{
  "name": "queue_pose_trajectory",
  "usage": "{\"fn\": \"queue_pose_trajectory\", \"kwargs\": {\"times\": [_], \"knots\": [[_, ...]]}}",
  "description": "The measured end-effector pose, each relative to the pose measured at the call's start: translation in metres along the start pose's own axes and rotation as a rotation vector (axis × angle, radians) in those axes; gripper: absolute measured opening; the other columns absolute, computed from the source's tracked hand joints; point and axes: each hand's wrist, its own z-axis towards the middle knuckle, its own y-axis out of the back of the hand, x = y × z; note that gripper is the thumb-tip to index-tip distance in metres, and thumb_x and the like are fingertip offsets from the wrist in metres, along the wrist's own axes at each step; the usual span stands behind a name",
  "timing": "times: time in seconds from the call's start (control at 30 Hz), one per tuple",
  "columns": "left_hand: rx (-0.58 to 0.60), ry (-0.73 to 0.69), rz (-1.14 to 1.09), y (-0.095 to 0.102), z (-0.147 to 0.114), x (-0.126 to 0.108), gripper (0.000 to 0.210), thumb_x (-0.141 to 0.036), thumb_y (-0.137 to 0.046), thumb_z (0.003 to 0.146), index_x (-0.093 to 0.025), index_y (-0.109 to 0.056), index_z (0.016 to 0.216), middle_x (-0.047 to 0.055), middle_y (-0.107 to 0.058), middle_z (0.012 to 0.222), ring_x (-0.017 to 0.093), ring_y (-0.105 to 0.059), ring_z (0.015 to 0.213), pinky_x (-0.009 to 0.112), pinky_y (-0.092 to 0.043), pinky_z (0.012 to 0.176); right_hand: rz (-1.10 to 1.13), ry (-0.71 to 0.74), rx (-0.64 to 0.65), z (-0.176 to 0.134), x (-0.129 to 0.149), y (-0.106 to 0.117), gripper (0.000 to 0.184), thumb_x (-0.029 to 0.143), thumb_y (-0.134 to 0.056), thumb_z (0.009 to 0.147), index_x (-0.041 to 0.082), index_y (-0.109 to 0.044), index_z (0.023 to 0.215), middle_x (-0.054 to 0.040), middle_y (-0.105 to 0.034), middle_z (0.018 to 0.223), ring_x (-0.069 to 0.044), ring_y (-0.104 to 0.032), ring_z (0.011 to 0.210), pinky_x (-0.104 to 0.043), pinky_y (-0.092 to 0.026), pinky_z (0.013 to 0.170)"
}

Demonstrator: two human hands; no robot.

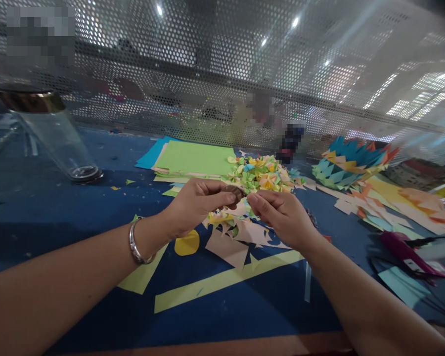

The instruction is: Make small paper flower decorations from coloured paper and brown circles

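Note:
My left hand (203,202) is closed around a small brown, rounded thing (234,190) that looks like a roll of tape. Just to its right, my right hand (278,212) has thumb and forefinger pinched together close to the roll's edge; what lies between those fingertips is too small to make out. Below the hands are pale pink paper scraps (228,247), a yellow paper disc (187,243) and a long pale yellow paper strip (222,282). Behind them rises a heap of small folded paper pieces (263,173) in green, yellow, orange and blue.
A stack of green paper (196,157) lies at the back. A glass bottle (59,133) stands left. To the right are a zigzag-edged paper crown (352,163), cut paper strips (385,207) and a magenta device (411,252) with cables. A perforated metal screen (193,69) borders the blue table.

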Motion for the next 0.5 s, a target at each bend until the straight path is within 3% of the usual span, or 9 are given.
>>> {"fn": "queue_pose_trajectory", "kwargs": {"times": [0.27,0.5], "knots": [[0.05,-0.006,-0.02,0.0013,0.0006,0.0015,0.007,-0.023,-0.072,0.079,-0.023,-0.079,0.082,0.001,-0.074,0.08,0.013,-0.065,0.078,0.029,-0.052,0.082,-0.022,0.012,-0.007,0.0015,0.0001,0.0001,0.049,0.051,-0.046,0.099,0.02,-0.042,0.06,0.0045,-0.03,0.054,-0.01,-0.029,0.052,-0.028,-0.023,0.05],[0.088,0.018,0.002,0.0029,0.0019,-0.0003,0.009,-0.019,-0.07,0.081,-0.021,-0.078,0.079,0.0,-0.071,0.073,0.01,-0.061,0.069,0.025,-0.049,0.073,-0.041,0.015,-0.007,0.0008,0.0005,-0.0013,0.05,0.052,-0.047,0.098,0.02,-0.042,0.06,0.0047,-0.029,0.055,-0.01,-0.029,0.052,-0.028,-0.023,0.051]]}}
